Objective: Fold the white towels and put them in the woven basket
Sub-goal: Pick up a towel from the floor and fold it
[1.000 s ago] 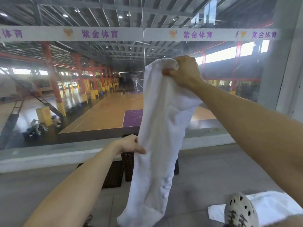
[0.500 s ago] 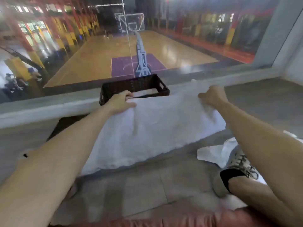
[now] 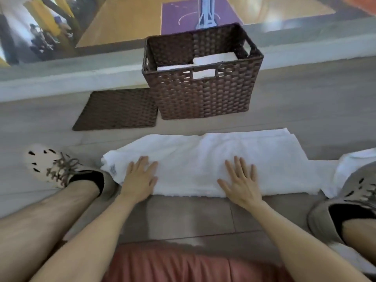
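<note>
A white towel (image 3: 203, 159) lies spread as a long band on the grey floor in front of me. My left hand (image 3: 140, 178) presses flat on its left part, fingers straight. My right hand (image 3: 241, 180) presses flat on its middle, fingers spread. Behind the towel stands the dark brown woven basket (image 3: 203, 96), holding folded white towels (image 3: 215, 58). Another white towel (image 3: 345, 163) lies at the right, partly under my right shoe.
The basket's woven lid (image 3: 118, 108) lies flat on the floor left of the basket. My left shoe (image 3: 59, 167) and right shoe (image 3: 345, 200) flank the towel. A low concrete ledge (image 3: 61, 78) and a glass wall run behind the basket.
The towel was held up in the air, then lowered and laid on the floor. Both hands let go of its edge and now press flat on it. The view tilted down.
</note>
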`<state>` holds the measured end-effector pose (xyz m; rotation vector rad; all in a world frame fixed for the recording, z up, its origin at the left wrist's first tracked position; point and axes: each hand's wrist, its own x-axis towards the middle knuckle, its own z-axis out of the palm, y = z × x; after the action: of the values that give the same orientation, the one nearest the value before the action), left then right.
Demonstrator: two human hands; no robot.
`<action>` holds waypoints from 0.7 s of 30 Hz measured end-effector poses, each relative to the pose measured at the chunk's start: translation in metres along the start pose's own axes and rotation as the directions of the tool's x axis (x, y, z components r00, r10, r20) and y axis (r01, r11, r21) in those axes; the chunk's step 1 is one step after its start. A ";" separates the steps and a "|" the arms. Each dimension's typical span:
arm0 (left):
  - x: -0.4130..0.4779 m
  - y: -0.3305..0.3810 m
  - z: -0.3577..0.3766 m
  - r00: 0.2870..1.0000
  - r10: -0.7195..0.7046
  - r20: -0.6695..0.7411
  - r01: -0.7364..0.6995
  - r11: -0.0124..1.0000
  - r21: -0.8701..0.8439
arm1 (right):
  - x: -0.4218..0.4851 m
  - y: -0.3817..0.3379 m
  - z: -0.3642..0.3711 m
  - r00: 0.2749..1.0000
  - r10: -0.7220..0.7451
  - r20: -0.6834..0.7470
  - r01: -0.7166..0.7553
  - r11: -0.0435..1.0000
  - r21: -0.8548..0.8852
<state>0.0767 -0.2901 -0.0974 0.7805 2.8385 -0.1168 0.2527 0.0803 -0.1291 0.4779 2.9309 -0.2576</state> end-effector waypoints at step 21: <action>-0.035 -0.123 -0.031 0.815 -0.207 0.541 0.577 0.373 -0.727 | 0.022 -0.145 0.020 0.954 -0.300 -0.024 0.299 0.954 -0.026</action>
<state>0.0377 -0.4086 -0.0565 -0.1940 2.1493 0.9716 0.1870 -0.0528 -0.1315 0.0299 3.0213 -0.2563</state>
